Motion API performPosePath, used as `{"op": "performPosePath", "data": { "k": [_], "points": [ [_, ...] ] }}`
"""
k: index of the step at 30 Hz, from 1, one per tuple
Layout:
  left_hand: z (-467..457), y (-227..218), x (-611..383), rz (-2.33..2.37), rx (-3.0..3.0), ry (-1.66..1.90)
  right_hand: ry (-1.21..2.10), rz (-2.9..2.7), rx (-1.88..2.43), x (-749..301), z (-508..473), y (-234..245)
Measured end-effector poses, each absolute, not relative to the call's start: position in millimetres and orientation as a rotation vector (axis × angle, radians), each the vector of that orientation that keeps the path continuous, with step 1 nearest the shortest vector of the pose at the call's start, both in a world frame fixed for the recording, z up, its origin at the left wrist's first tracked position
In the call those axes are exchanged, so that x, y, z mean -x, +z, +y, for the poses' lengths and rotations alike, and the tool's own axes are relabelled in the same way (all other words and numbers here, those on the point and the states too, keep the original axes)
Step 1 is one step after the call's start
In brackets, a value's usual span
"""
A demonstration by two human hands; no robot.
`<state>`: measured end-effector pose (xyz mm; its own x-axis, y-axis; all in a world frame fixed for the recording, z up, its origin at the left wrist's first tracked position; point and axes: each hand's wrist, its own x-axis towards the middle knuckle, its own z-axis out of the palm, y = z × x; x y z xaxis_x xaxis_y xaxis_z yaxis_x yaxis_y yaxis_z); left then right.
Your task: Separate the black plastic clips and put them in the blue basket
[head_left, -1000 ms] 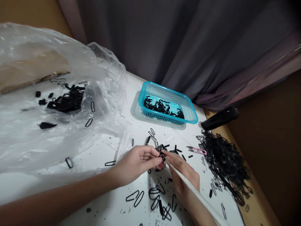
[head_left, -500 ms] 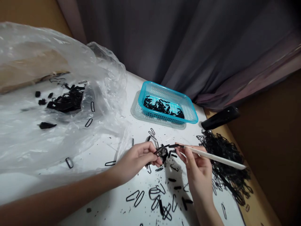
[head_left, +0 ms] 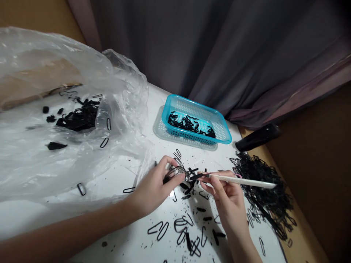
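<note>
Over the white counter (head_left: 131, 252), the left hand (head_left: 153, 186) pinches a cluster of black clips (head_left: 186, 177) in its fingers while the right hand (head_left: 226, 195), gripping a white stick (head_left: 241, 181), has lowered its tip to the cluster since half a second ago.

The scene is dim overall, with soft light falling from above onto the white worktop (head_left: 131, 241), its brightest surface. The clear plastic bag (head_left: 55, 73) at the worktop's left edge catches pale glare along its creases. The right hand (head_left: 229, 199) casts a soft dark shadow on the worktop beneath it. The grey curtain (head_left: 219, 47) behind the far edge sinks into gloom, and the right corner is nearly black. Focus is fair mid-frame; wide-lens stretching bends the edges, and fine detail is grainy.
</note>
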<state>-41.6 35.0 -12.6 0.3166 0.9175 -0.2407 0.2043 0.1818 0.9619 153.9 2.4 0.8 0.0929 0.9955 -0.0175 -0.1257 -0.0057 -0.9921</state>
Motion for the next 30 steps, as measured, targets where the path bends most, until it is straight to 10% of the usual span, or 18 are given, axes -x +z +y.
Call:
{"op": "performPosePath", "data": {
  "k": [22, 30],
  "points": [
    [33, -10, 41, 0.999, -1.402, 0.666, 1.211, -1.13, 1.247, -151, 0, 5],
    [35, -10, 42, 0.986, -1.362, 0.705, 0.72, -1.543, 1.2, -144, -8, 5]
  ]
}}
